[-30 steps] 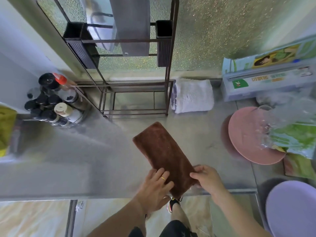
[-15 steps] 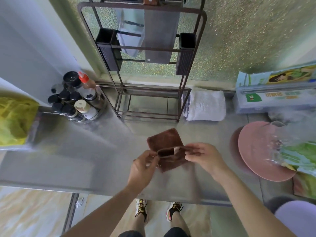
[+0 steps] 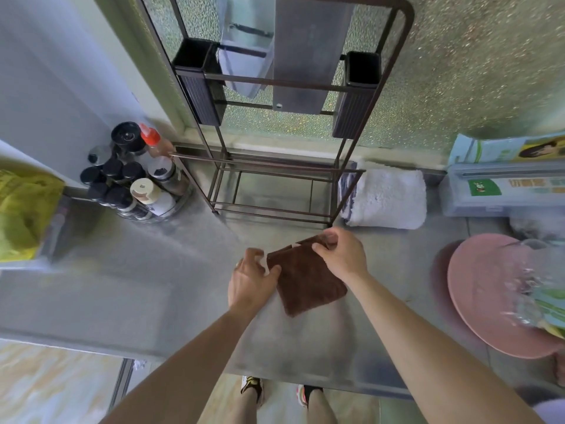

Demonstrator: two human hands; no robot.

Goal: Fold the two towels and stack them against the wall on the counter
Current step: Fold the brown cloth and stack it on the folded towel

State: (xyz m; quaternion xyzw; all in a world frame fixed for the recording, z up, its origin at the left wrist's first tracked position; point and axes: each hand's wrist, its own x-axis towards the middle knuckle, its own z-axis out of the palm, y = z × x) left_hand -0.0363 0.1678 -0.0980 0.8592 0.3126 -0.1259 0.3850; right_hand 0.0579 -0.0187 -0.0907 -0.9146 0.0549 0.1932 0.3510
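Brown towel (image 3: 307, 280) lies folded to a small square on the steel tabletop (image 3: 171, 270), mid-counter, just in front of the wire rack (image 3: 275, 179). Folded edges face away from me, toward the window.

My right hand (image 3: 341, 255) sits at the far right corner; fingers (image 3: 324, 241) pinched narrow on the doubled edge there, holding the layers aligned so the fold does not spring open. My left hand (image 3: 249, 281) is at the near-left edge, fingers loosely curled and partly spread; the thumb lies at the cloth's edge, but I cannot tell whether it actually grips or only steadies. I judge it is there to square that side.

White towel (image 3: 386, 198) already folded, resting against the window ledge at the back, just right of the rack's foot. That is the stack's base, so the brown one is well apart from where it must go.

Judgement: folding nearly finished; what remains is a lift and a carry back-right onto the white towel. Watch the rack leg between the two, and the pink plate (image 3: 489, 295) off to the right. Plush cloth, limp; both corners need support or the fold will fall open in transit.
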